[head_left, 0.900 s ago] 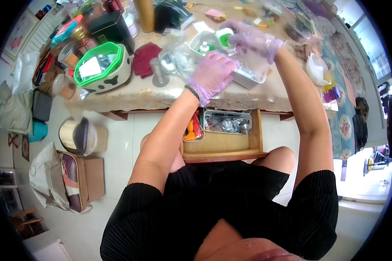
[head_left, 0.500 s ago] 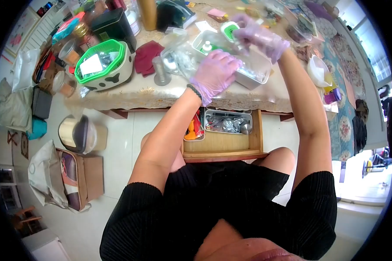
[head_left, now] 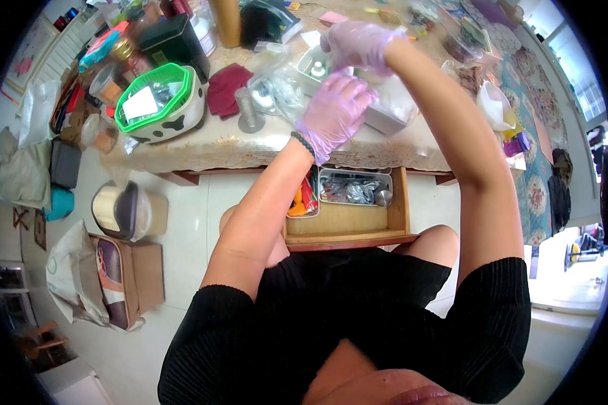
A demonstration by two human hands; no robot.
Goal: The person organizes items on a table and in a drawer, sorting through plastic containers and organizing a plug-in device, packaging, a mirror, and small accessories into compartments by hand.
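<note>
Head view, starting upper left: there's the green-rimmed tub (head_left: pixel 196 110), then a maroon cloth (head_left: pixel 228 90), then a grey cylinder (head_left: pixel 248 111) upright on the counter (head_left: pixel 250 152). Upper centre, a white-capped bottle (head_left: pixel 317 70) stands inside the white box (head_left: pixel 388 123)! Left hand (head_left: pixel 338 113), gloved, overlaps its near side, fingers stretched; can't tell whether they grip. Right hand (head_left: pixel 358 48) arches over the box, fingertips hidden, its grip unclear. White bowl (head_left: pixel 494 106), upper right.
</note>
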